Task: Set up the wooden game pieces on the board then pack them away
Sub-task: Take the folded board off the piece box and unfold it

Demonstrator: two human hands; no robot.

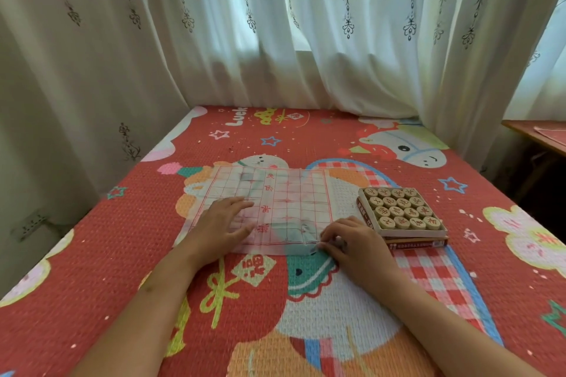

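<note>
Both forearms reach in over bed mat [122,254]; wide stretch of mat open on near side and left. Left hand [225,222] flat, fingers straight, pressing near-left part of xiangqi board [284,193]. Right hand [352,243] with fingers curled, pinching board's near-right corner. Board is thin creased sheet, lying on mat. Just right of it, open box [410,233] packed with wooden xiangqi pieces [402,208]. Beyond, more mat up to curtains [275,40] at far edge.
</note>
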